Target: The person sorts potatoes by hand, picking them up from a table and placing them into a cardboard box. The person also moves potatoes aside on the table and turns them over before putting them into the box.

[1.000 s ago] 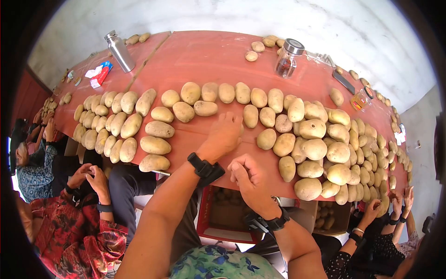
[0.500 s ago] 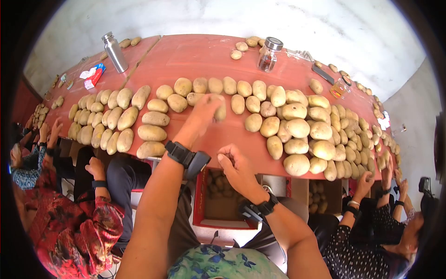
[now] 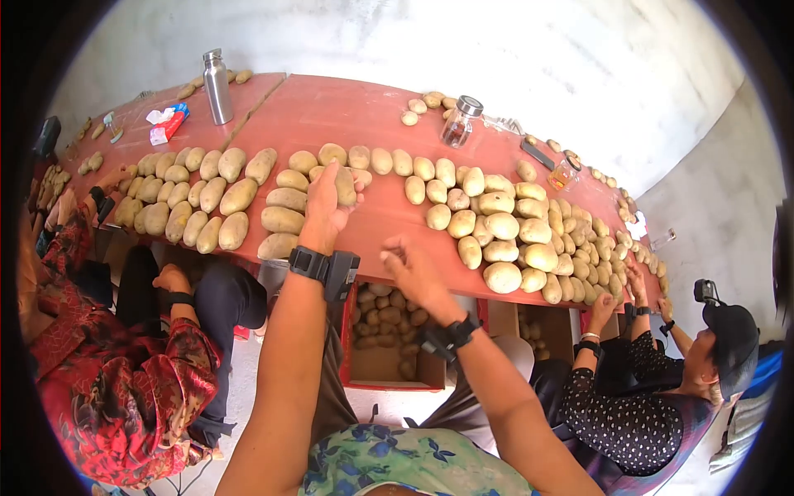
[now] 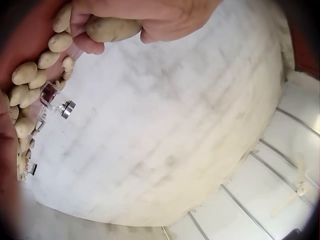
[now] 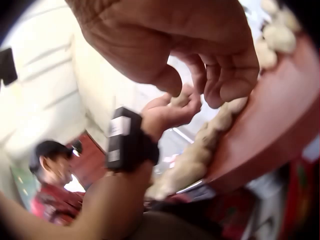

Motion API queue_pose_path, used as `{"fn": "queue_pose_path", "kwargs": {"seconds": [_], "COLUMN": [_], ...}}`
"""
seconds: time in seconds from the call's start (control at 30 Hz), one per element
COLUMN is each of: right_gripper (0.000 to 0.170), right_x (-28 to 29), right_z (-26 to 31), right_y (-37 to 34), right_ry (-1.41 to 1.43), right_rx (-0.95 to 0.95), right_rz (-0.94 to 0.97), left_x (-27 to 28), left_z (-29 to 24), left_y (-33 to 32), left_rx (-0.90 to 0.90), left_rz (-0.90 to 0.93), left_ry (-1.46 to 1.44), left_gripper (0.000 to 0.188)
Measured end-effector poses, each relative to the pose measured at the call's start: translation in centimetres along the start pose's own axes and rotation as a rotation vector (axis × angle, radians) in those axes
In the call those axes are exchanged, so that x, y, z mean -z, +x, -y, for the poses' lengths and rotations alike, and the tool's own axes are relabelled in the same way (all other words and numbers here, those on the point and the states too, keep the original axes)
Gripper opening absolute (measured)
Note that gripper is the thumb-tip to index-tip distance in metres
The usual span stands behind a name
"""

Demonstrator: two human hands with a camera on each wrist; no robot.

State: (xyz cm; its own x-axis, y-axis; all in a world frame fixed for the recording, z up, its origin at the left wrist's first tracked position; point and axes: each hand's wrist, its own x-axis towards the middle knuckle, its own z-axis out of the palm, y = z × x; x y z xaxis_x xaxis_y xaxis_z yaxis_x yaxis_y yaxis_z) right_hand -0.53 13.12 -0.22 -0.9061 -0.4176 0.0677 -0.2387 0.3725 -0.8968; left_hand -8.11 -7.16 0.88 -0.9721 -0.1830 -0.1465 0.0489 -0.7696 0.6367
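Observation:
My left hand is raised over the left part of the potato rows in the head view, its fingers curled round a potato. The left wrist view shows this potato between the thumb and fingers of the hand. Nearer the table's front edge, my right hand hangs with loosely bent fingers and holds nothing. In the right wrist view, the right hand fills the top, with the left hand beyond it. A row of potatoes runs behind both hands.
A dense group of potatoes covers the right of the red table; more rows lie left. A steel bottle, tissue pack and glass jar stand behind. Below is a box of potatoes. People sit on both sides.
My left hand has lifted a potato from the table and moved left with it, turning the palm into view. The right hand stays near the front edge, and the head view has shifted.

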Motion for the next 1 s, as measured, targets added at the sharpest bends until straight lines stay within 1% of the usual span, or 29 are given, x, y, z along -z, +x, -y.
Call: {"fn": "queue_pose_path", "kwargs": {"seconds": [0.03, 0.1, 0.13, 0.17, 0.23, 0.27, 0.3, 0.4, 0.43, 0.53, 0.57, 0.67, 0.7, 0.73, 0.77, 0.8, 0.83, 0.87, 0.93, 1.0], "right_gripper": [0.030, 0.036, 0.037, 0.037, 0.037, 0.036, 0.031, 0.029, 0.029, 0.027, 0.028, 0.030, 0.033, 0.036, 0.038, 0.040, 0.041, 0.043, 0.047, 0.042], "right_x": [1.2, 3.8, 4.9, 5.5, 5.7, 5.7, 5.8, 5.0, 4.4, 2.2, 1.9, 3.2, 3.7, 3.6, 3.8, 4.0, 3.8, 3.1, 1.8, -1.2], "right_z": [-0.8, -1.3, -1.4, -1.5, -0.6, -0.2, -1.6, -4.6, -5.9, -8.7, -9.4, -8.1, -5.5, -4.7, -4.6, -2.6, -1.1, -1.7, -1.9, -4.7], "right_y": [1.5, 4.7, 6.5, 8.0, 9.9, 10.9, 12.5, 16.5, 17.3, 19.0, 19.5, 19.1, 17.3, 15.9, 14.9, 12.6, 10.0, 6.8, 0.0, -5.7], "right_ry": [-0.264, -0.517, -0.658, -0.798, -0.948, -1.019, -1.045, -1.130, -1.198, -1.246, -1.256, -1.175, -1.069, -0.924, -0.734, -0.321, 0.099, 0.340, 0.819, 1.222], "right_rx": [0.097, 0.044, 0.040, 0.038, -0.008, -0.031, -0.017, -0.120, -0.029, -0.031, -0.068, -0.047, -0.081, -0.031, 0.104, -0.003, -0.138, -0.212, -0.311, -0.676], "right_rz": [-0.031, -0.104, -0.140, -0.176, -0.220, -0.244, -0.225, -0.087, -0.108, -0.211, -0.237, -0.120, -0.074, -0.121, -0.123, 0.008, 0.120, 0.237, 0.419, 0.489], "left_x": [-0.2, 0.9, 1.0, 1.2, 0.6, 0.7, 0.8, 0.9, 0.8, 0.4, 0.3, 0.1, 0.5, 1.2, 2.0, 2.9, 2.7, 1.8, 0.5, 4.0], "left_z": [-0.3, -1.0, -1.3, -1.5, -2.6, -2.9, -3.0, -2.8, -2.6, -2.3, -2.2, -1.9, -1.7, -1.4, -0.9, -0.2, -0.4, -1.3, -1.8, -0.5], "left_y": [0.1, 1.7, 2.1, 2.3, 2.0, 2.1, 2.3, 2.5, 2.7, 3.0, 3.0, 3.3, 3.8, 4.3, 4.8, 5.0, 4.7, 4.1, 3.4, 7.0], "left_rx": [-0.018, 0.009, 0.023, 0.010, -0.024, -0.035, -0.045, -0.053, -0.047, -0.016, -0.009, 0.006, 0.021, 0.038, -0.046, -0.125, -0.067, -0.009, 0.023, 0.024], "left_rz": [-0.019, 0.006, 0.018, -0.023, -0.101, -0.097, -0.093, -0.093, -0.093, -0.077, -0.064, -0.008, 0.016, 0.029, 0.134, 0.226, 0.153, 0.084, -0.027, 0.829], "left_ry": [-0.015, -0.061, -0.083, -0.102, -0.138, -0.121, -0.103, -0.056, -0.042, 0.049, 0.066, 0.095, 0.092, 0.084, 0.054, 0.026, 0.016, 0.007, 0.104, -0.221], "left_gripper": [0.032, 0.032, 0.032, 0.031, 0.031, 0.030, 0.030, 0.029, 0.029, 0.030, 0.030, 0.029, 0.029, 0.030, 0.029, 0.028, 0.027, 0.026, 0.028, 0.035]}}
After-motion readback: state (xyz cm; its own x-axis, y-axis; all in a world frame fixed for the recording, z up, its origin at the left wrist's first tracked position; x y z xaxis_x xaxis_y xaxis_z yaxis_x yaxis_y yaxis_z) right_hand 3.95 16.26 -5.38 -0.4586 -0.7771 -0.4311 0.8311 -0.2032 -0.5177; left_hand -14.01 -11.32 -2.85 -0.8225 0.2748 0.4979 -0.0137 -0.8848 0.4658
